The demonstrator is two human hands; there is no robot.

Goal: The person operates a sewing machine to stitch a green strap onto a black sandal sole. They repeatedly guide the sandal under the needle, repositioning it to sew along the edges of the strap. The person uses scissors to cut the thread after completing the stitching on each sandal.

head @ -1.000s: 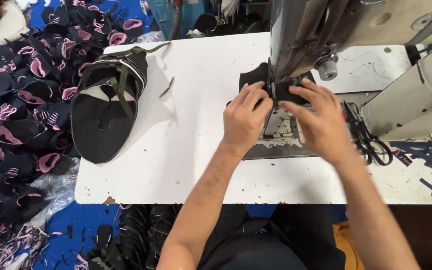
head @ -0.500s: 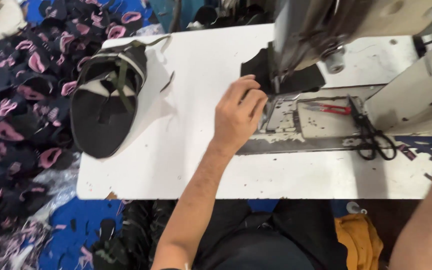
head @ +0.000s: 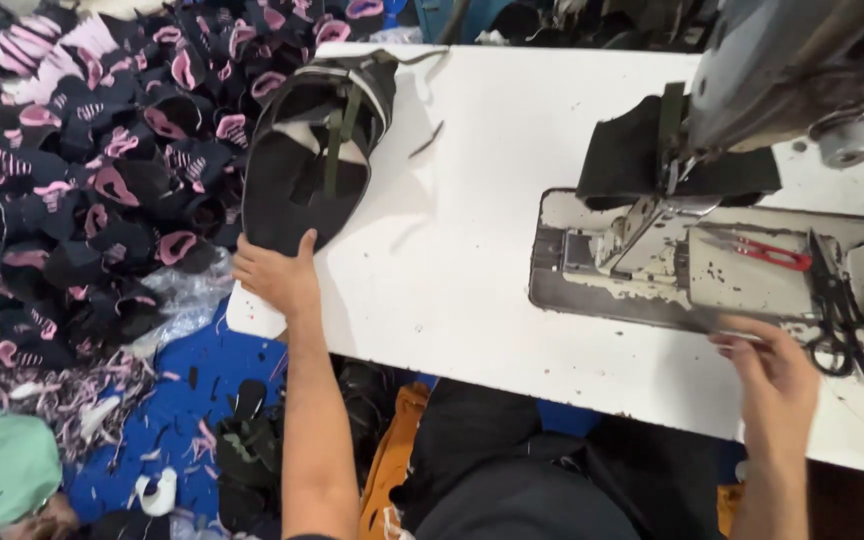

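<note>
In the head view, the left hand [head: 277,275] lay at the near left corner of the white tabletop [head: 472,250], thumb up against the near edge of a stack of black cut pieces [head: 312,170]. Its fingers curled under that edge and were hidden, so it seemed to grip the stack, though the hold itself could not be seen. A green strap [head: 337,140] ran across the top of the stack, which sat on the left part of the tabletop, well apart from the sewing machine [head: 802,60].

The right hand [head: 772,375] was at the near edge of the tabletop, just beside the machine's worn metal bed [head: 642,270]. Its fingers were bent and touched the bed's near rim; whether they pinched anything was too blurred to tell.

A black piece [head: 622,155] lay under the machine's head, partly covered by it. Red snips [head: 767,252] and black scissors [head: 847,320] rested on the bed at the right. The machine's upper body was cut off by the frame.

Left of the tabletop, a heap of black and pink pieces [head: 102,170] filled the floor, its far part out of frame.
</note>
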